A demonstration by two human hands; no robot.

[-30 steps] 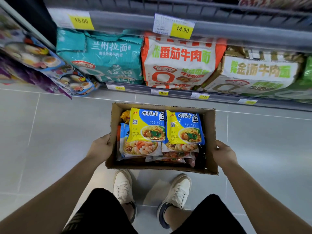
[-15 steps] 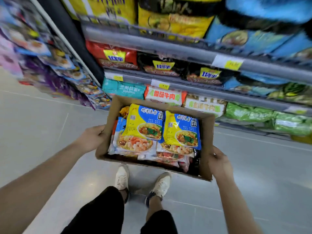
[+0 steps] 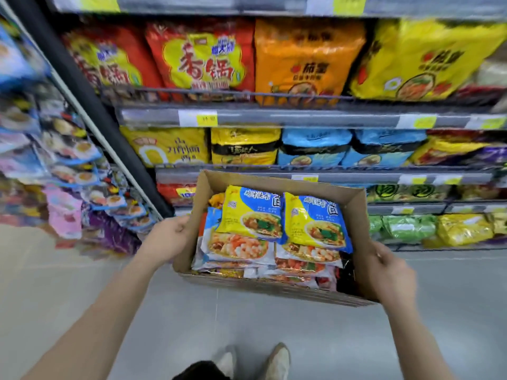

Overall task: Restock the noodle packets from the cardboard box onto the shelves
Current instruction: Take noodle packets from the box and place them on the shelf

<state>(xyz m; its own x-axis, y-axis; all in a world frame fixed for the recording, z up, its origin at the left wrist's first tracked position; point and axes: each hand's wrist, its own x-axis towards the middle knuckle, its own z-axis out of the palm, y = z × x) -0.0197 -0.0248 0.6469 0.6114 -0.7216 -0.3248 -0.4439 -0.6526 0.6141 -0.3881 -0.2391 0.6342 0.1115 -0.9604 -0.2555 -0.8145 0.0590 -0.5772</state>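
I hold an open cardboard box (image 3: 354, 212) in the air in front of the shelves. My left hand (image 3: 168, 237) grips its left wall and my right hand (image 3: 391, 272) grips its right wall. Inside lie several noodle packets; two yellow-and-blue packets (image 3: 253, 212) lie on top, side by side, over packets showing shrimp. The shelves (image 3: 274, 117) behind the box are packed with large noodle multipacks in red, orange, yellow, blue and green.
A dark upright post (image 3: 90, 105) divides the shelves from a rack of hanging snack packets (image 3: 68, 171) on the left. Grey tiled floor (image 3: 274, 325) lies below, with my two shoes (image 3: 278, 360) at the bottom edge. Price tags line the shelf rails.
The box has risen from near the floor to about mid-shelf height, both hands still gripping it. My view has tilted up, so higher shelves now show.
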